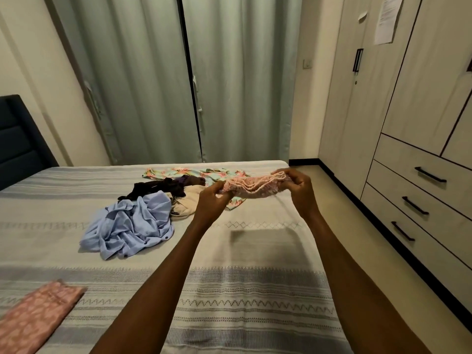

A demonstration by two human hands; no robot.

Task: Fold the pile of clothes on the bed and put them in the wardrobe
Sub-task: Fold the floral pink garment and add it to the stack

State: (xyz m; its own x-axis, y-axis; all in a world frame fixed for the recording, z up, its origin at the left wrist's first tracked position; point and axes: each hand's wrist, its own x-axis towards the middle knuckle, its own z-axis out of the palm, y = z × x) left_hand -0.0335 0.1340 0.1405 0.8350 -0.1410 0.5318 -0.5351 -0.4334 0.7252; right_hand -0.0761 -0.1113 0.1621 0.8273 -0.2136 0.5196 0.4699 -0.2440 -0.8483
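Pink bunched garment spans crosswise between your hands — left hand pinches one end, right hand grips the other — above the bed.

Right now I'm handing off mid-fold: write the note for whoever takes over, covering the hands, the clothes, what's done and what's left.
Left hand and right hand each grip one end of the pink garment, held stretched in the air above the bed.
Unfolded pile mid-bed: blue shirt, dark garment, beige garment, floral garment.
Done: one folded pink piece lies at the bed's near left corner.
Left: fold the held garment and the four in the pile, then move everything to the wardrobe on the right, whose doors and drawers are closed.
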